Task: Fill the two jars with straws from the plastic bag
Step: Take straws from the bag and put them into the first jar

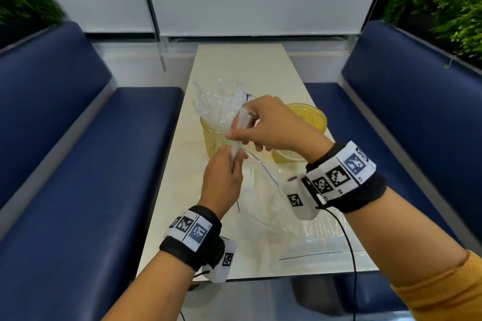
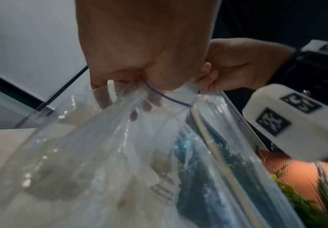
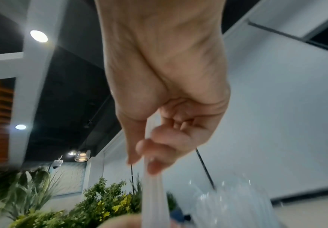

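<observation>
Two yellow-tinted jars stand on the white table. The left jar is packed with wrapped straws; the right jar shows no straws above its rim. My right hand grips a small bundle of wrapped straws, held upright just above the bag's mouth; the same bundle of straws runs down from the curled right hand. My left hand pinches the rim of the clear plastic bag. In the left wrist view the left hand holds the plastic bag at its blue zip line.
Blue padded benches flank the narrow table on both sides. Green plants sit behind the seat backs. A black cable hangs from my right wrist over the table's near edge. Bare tabletop lies beyond the jars.
</observation>
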The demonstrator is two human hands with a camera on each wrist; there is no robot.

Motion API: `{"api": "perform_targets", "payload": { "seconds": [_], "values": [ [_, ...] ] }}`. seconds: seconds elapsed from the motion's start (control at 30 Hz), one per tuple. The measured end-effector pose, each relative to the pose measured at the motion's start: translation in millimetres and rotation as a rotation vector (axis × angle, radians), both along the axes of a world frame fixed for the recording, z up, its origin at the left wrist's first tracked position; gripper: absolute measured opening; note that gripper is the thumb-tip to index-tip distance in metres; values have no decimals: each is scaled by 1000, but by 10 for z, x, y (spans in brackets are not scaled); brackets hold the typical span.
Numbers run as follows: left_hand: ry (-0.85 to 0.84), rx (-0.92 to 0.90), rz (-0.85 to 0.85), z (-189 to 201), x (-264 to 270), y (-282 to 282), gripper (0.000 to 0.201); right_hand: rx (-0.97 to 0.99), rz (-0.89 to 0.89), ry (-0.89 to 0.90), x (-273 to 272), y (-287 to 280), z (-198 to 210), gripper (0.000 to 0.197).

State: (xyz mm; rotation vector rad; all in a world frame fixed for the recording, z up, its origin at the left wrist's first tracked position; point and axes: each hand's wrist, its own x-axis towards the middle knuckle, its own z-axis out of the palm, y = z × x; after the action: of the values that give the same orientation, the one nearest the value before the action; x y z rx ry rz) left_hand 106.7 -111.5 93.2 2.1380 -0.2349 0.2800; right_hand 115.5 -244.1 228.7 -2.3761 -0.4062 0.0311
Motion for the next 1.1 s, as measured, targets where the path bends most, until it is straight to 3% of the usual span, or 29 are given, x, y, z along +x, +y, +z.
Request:
{"api": "perform_targets", "payload": {
  "seconds": [0.1, 0.2, 0.23, 0.43, 0.53, 0.63, 0.73, 0.93, 1.03, 1.1],
  "values": [
    [48, -139, 12, 27, 21, 55, 17, 39, -1, -54, 65, 147, -227, 37],
    [80, -171, 7, 63, -35, 132, 10, -15, 5, -132, 107, 267, -212, 36],
    [84, -163, 10, 46, -44, 169, 6, -13, 13, -168, 139, 279, -108, 35],
    [119, -135, 52, -104, -62, 372, 24, 180, -15, -440, 559, 137, 856, 30],
    [130, -155, 58, -130, -91, 440, 25, 190, -119, -576, 921, 128, 1027, 35],
    [138, -176, 52, -108, -109, 491, 23, 59, -228, -549, 1380, 213, 824, 41],
    [145, -184, 28, -62, -99, 520, 24, -89, -250, -391, 1712, 317, 374, 44],
    [128, -131, 3, 2, -37, 527, 31, -232, -243, -99, 1809, 391, -547, 39],
    [123, -126, -4, 23, -24, 534, 31, -229, -271, -83, 1798, 338, -685, 33],
    [124, -126, -4, 22, -26, 538, 32, -147, -276, -159, 1769, 312, -608, 54]
  ]
}}
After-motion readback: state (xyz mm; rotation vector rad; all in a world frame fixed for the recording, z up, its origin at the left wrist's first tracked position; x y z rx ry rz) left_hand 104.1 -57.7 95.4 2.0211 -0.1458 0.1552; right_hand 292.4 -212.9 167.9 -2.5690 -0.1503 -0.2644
